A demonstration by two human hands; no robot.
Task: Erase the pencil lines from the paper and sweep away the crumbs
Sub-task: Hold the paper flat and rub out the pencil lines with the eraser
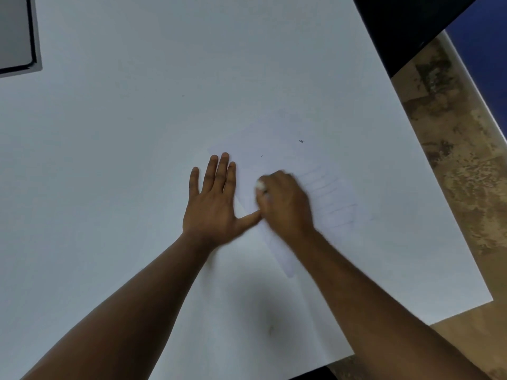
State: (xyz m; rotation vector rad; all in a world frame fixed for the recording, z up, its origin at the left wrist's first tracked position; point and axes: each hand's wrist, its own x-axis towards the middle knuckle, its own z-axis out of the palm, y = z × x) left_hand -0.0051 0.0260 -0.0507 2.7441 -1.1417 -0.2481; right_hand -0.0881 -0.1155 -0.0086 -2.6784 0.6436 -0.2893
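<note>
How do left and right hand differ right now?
The left hand lies flat with fingers spread on the paper; the right hand is curled, gripping a white eraser. Left looks sharp, right is motion-blurred. Both are over the paper.

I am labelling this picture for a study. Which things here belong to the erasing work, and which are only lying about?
Belong to the job:
- paper with faint pencil lines
- eraser, gripped by the right hand
- left hand, flat, holding the paper down
- dark crumbs on the paper

Lying about:
- grey device at the table's far left corner
</note>
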